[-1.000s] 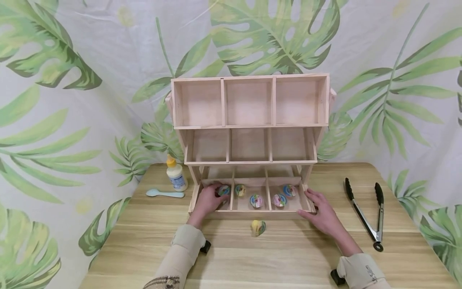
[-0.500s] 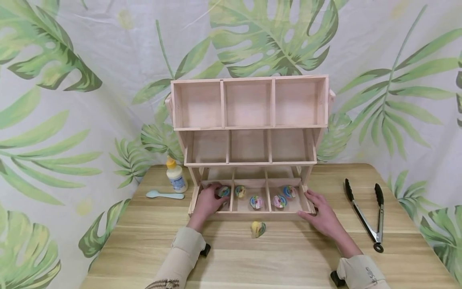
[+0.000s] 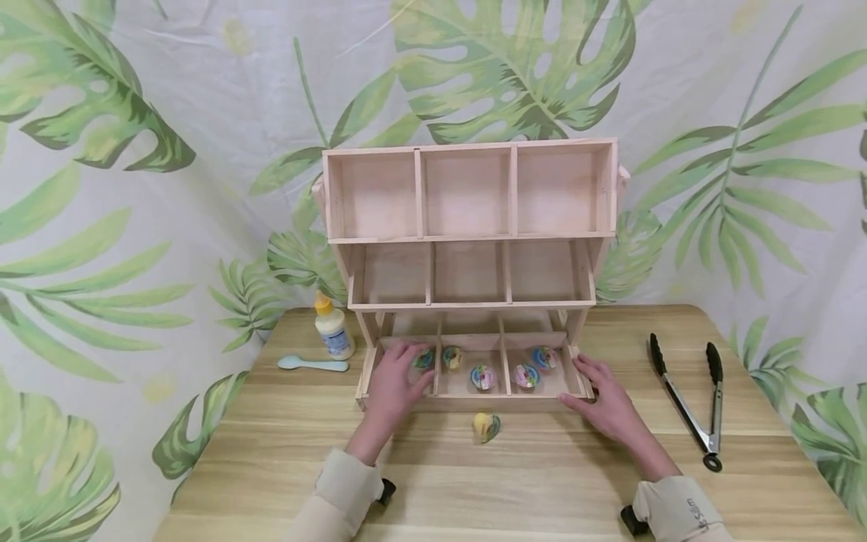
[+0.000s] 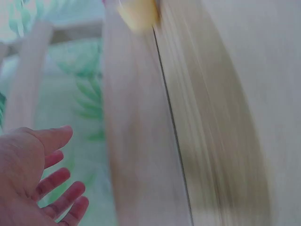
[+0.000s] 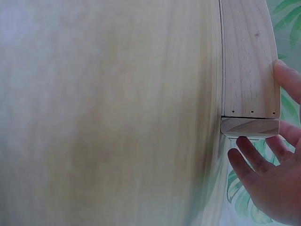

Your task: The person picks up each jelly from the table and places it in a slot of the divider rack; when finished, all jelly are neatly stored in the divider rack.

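Note:
A three-tier wooden shelf (image 3: 470, 304) with three compartments per tier stands on the table. In its bottom left compartment lies a small jelly cup (image 3: 424, 358) with a printed lid, partly behind my left hand (image 3: 391, 384). That hand hovers over the compartment with its fingers spread; the left wrist view shows nothing in its grasp. My right hand (image 3: 605, 399) holds the shelf's front right corner, thumb at the front and fingers along the side. Other jelly cups sit in the bottom middle and right compartments. A yellow jelly cup (image 3: 485, 427) lies tipped on its side before the shelf.
At left are a glue bottle (image 3: 335, 328) with a yellow cap and a pale blue spoon (image 3: 313, 364). Black-handled metal tongs (image 3: 692, 410) lie spread at right. A leaf-patterned cloth (image 3: 169, 248) hangs behind the table (image 3: 515, 482).
My left hand has let go of the jelly cup in the bottom left compartment. Its fingers have spread and drawn slightly away. The right hand keeps its place.

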Tool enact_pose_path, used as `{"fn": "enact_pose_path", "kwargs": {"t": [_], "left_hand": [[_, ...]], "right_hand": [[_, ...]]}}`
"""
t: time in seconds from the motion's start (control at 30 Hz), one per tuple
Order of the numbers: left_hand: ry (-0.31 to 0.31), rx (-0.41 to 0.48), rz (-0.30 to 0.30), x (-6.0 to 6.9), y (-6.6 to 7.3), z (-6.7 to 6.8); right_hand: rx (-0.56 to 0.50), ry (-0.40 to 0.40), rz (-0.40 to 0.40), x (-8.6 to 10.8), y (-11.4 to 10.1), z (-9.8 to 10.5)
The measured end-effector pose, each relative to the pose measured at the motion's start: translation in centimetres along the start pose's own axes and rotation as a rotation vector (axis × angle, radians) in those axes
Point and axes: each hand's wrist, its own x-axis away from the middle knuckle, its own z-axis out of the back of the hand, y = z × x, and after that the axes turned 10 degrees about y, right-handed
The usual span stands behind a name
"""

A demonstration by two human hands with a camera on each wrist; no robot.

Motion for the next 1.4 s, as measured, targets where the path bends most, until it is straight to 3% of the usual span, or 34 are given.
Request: {"fn": "enact_pose_path", "kwargs": {"t": [0.1, 0.2, 0.3, 0.43, 0.63, 0.77, 1.07, 1.4], "left_hand": [[-0.037, 0.051, -0.071, 0.6, 1.9, 0.4], [-0.111, 0.094, -0.096, 1.5, 3.2, 0.6], [-0.196, 0.139, -0.106, 2.3, 4.2, 0.8], [-0.265, 0.149, -0.151, 3.1, 5.0, 0.6], [-0.375, 0.078, -0.203, 3.6, 5.3, -0.3], [-0.465, 0.04, -0.186, 4.0, 5.2, -1.2], [-0.544, 0.068, -0.172, 4.2, 5.3, -2.6], [-0.582, 0.046, -0.179, 4.4, 5.3, -2.4]], "right_hand": [[0.002, 0.001, 0.0, -0.1, 0.1, 0.1], [0.004, 0.004, 0.009, -0.2, 0.1, 0.3], [0.002, 0.006, 0.015, -0.3, 0.1, 0.3], [-0.004, 0.008, 0.012, -0.4, 0.0, 0.4], [0.001, 0.005, 0.009, -0.6, 0.1, 0.3], [0.011, -0.003, 0.001, -0.6, 0.3, 0.3], [0.019, 0.002, -0.003, -0.3, 0.3, 0.4], [0.007, 0.012, 0.003, -0.1, 0.5, 0.0]]}}
